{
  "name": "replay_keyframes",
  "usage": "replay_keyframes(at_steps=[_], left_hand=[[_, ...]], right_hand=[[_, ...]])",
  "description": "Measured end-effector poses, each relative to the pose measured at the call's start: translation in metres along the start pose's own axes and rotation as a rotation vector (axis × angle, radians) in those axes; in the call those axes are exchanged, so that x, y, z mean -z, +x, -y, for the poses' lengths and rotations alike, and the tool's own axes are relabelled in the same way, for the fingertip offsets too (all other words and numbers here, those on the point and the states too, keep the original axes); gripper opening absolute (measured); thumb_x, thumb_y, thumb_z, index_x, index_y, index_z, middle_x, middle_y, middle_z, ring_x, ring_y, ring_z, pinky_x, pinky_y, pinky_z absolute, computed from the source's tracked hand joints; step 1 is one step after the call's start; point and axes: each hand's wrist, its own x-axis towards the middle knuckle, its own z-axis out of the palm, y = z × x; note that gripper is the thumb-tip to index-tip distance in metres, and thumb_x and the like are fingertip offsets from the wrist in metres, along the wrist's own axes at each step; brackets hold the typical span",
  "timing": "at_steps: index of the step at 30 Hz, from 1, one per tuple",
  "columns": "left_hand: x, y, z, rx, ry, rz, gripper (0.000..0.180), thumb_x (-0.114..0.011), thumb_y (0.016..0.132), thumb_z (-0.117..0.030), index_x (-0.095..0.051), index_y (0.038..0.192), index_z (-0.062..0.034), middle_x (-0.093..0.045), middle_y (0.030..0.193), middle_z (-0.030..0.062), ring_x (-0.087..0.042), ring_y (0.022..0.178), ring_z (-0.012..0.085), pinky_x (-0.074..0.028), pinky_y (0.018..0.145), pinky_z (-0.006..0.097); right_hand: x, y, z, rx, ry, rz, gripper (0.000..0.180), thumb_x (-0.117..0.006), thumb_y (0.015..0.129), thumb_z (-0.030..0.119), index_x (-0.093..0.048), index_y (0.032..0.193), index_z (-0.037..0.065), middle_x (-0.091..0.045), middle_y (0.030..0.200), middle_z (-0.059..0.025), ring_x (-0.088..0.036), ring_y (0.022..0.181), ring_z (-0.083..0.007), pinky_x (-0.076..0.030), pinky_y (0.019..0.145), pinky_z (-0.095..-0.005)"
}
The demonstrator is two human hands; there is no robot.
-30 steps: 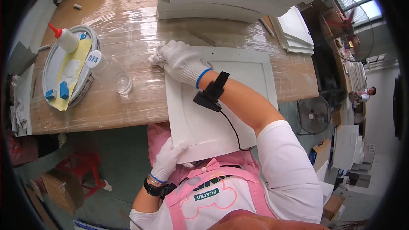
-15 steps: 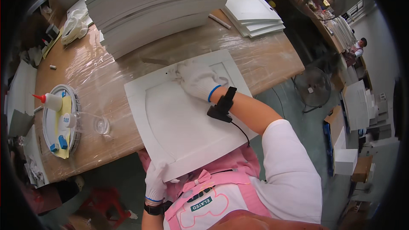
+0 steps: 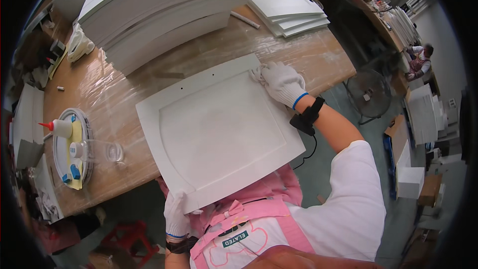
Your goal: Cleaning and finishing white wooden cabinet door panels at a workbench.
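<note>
A white cabinet door panel (image 3: 221, 124) with a recessed middle and one curved inner edge lies tilted across the table's near edge, partly over my lap. My left hand (image 3: 177, 215), in a white knitted glove, grips its near left corner; some fingers are hidden. My right hand (image 3: 283, 83), gloved the same way, is at the panel's far right corner. Its fingers are bunched around what looks like a crumpled white cloth (image 3: 256, 74), pressed to the frame there. Two small dark holes show along the far edge.
Behind stands a tall stack of white panels (image 3: 164, 25), with a smaller pile (image 3: 286, 7) to its right. At left, a round lid (image 3: 88, 169) carries a red-tipped bottle (image 3: 60, 128) and blue blocks; a clear cup (image 3: 114, 152) is beside it. A fan (image 3: 368, 94) stands right.
My right hand has slid rightward across the panel from the far middle to its far right corner. The panel has shifted slightly left; my left hand still holds its corner.
</note>
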Motion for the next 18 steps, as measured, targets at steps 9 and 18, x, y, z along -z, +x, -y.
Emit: replay_keyframes(at_steps=[9,18], left_hand=[[0.005,0.004,0.000,0.032,-0.017,-0.002,0.042,-0.052,0.097,-0.024,-0.047,0.129,0.0021,-0.063,0.107,0.0153,-0.068,0.074,0.0250,-0.060,0.049,0.034],[0.001,0.001,-0.003,0.020,0.014,0.022,0.041,-0.053,0.097,-0.027,-0.050,0.125,0.0025,-0.064,0.105,0.0150,-0.069,0.075,0.0233,-0.060,0.049,0.033]], right_hand=[[-0.002,0.039,-0.008,0.073,0.034,-0.163,0.021,-0.056,0.090,0.026,-0.068,0.098,0.011,-0.064,0.107,-0.0152,-0.062,0.100,-0.0348,-0.050,0.088,-0.0436],[0.015,0.037,-0.008,0.058,0.073,-0.022,0.024,-0.053,0.093,0.029,-0.068,0.100,0.011,-0.063,0.110,-0.0139,-0.061,0.104,-0.0335,-0.049,0.090,-0.0425]])
